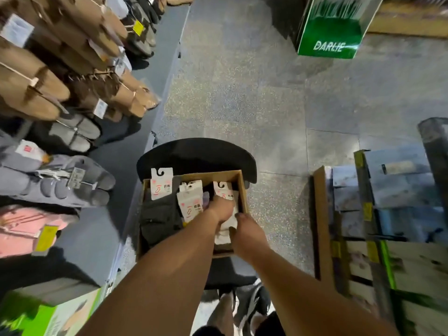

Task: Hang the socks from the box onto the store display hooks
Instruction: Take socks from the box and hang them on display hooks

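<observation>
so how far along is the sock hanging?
Early or mid-job. Done: the display rack on the left already carries hanging socks. In hand: both hands, left and right, are down on the white socks in the box. Left: several carded packs, dark socks included, remain in the box.

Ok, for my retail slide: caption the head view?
Both hands reach into the cardboard box for white socks beside the display rack.

**Shop aisle, surroundings**

Speckled grey stone floor (242, 93) is catching soft reflections of light. A green carton marked DARLIE (331, 32) is standing at the far end. Stacked flat cartons (388, 214) are lying along the right side. A black stool (196, 154) is sitting mid-aisle.
</observation>
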Demonstrator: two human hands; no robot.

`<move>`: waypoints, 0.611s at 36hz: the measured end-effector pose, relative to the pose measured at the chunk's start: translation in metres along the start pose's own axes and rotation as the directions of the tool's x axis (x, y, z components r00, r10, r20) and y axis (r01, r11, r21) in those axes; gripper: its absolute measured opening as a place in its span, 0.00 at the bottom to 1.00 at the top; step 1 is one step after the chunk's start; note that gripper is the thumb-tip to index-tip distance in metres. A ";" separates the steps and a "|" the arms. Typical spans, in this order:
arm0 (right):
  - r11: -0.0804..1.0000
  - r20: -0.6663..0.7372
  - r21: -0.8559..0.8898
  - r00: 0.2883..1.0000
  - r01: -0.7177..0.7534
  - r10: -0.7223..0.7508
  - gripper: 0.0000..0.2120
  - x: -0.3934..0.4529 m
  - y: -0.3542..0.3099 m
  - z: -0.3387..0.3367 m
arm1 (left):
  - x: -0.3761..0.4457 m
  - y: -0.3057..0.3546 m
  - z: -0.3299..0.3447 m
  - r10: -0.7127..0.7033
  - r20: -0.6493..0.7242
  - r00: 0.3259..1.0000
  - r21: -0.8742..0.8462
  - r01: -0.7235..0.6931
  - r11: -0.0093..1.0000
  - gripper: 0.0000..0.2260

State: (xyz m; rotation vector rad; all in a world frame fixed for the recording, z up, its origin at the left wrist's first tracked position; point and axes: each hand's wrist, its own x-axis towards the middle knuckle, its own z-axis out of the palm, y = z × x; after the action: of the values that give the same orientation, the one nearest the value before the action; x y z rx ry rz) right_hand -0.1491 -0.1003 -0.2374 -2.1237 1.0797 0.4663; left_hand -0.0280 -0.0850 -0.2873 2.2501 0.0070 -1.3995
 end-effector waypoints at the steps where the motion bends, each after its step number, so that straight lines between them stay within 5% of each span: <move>1: 1.000 0.014 0.000 1.000 0.006 -0.006 0.17 0.007 -0.001 0.005 | 0.009 -0.003 0.001 -0.018 0.008 1.000 -0.009 0.018 1.000 0.27; 8: 0.999 0.183 -0.006 0.982 0.042 -0.040 0.20 0.023 0.002 0.018 | 0.004 0.001 0.001 -0.141 0.050 0.989 -0.084 0.144 0.986 0.27; 16: 0.999 0.228 0.046 0.974 0.008 -0.018 0.19 0.031 0.006 0.015 | 0.018 0.006 0.016 -0.150 0.120 0.981 0.044 0.145 0.988 0.18; 22: 0.999 0.244 0.054 0.970 -0.004 -0.009 0.18 0.037 0.009 0.015 | 0.018 0.005 0.020 -0.169 0.001 0.986 0.061 0.169 0.984 0.17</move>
State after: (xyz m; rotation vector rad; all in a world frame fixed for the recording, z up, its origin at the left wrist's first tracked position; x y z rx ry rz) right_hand -0.1351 -0.1140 -0.2730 -1.9601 0.9373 0.6712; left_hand -0.0346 -0.1019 -0.3076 2.3417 0.1596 -1.5121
